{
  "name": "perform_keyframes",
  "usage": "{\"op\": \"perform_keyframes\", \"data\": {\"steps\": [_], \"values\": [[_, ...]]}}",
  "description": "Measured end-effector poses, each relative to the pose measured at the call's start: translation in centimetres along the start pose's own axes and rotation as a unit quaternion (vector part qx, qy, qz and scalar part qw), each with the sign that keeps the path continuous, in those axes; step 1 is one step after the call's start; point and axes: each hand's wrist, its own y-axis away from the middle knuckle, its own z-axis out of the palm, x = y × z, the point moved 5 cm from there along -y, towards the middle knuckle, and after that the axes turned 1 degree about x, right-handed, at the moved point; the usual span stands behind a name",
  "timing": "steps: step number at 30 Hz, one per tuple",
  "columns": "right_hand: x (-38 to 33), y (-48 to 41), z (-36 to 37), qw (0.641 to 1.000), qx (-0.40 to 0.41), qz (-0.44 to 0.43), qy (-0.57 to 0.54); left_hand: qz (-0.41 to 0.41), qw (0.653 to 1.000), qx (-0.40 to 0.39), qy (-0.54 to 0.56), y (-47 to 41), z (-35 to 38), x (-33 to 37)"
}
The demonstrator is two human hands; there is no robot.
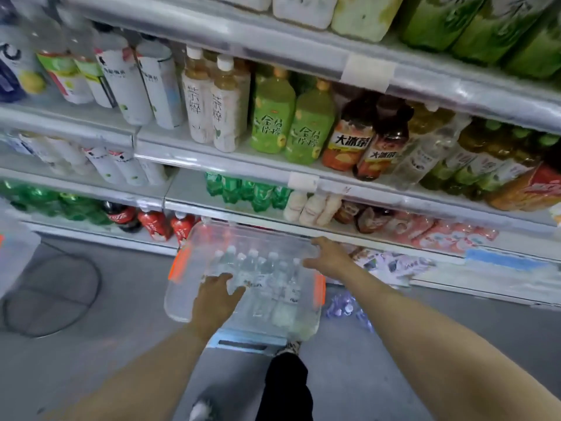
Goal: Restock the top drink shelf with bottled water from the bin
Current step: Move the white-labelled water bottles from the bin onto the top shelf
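Note:
A clear plastic bin (188, 247) with orange latches sits on a low blue stool in front of the drink shelves. Several bottled waters (267, 278) stand upright inside it. My left hand (217, 296) reaches down into the bin with its fingers spread over the near-left bottles, holding nothing. My right hand (326, 256) hovers with spread fingers at the bin's far right corner, also holding nothing. The top drink shelf (273, 38) runs across the top of the view with pale and green bottles on it.
Shelves of tea, juice and soda bottles (273, 117) fill the wall ahead. A round wire stand (51, 293) lies on the grey floor at left. Plastic-wrapped bottles (346, 308) lie on the floor right of the bin. My leg and shoe (285, 378) are below the stool.

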Motion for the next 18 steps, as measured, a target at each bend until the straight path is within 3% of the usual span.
{"op": "perform_keyframes", "data": {"steps": [4, 11, 18], "values": [[2.2, -4.3, 4.0, 0.994, -0.068, 0.055, -0.061, -0.074, 0.997, -0.004, -0.032, -0.7, 3.9, -3.5], [3.2, -10.5, 11.3, 0.966, -0.172, 0.132, -0.143, -0.138, 0.976, 0.076, -0.153, -1.6, 8.0, -4.4], [2.5, -15.4, 15.5, 0.941, -0.211, 0.197, -0.179, -0.166, 0.954, 0.159, -0.191, -2.1, 9.1, -3.6]]}}
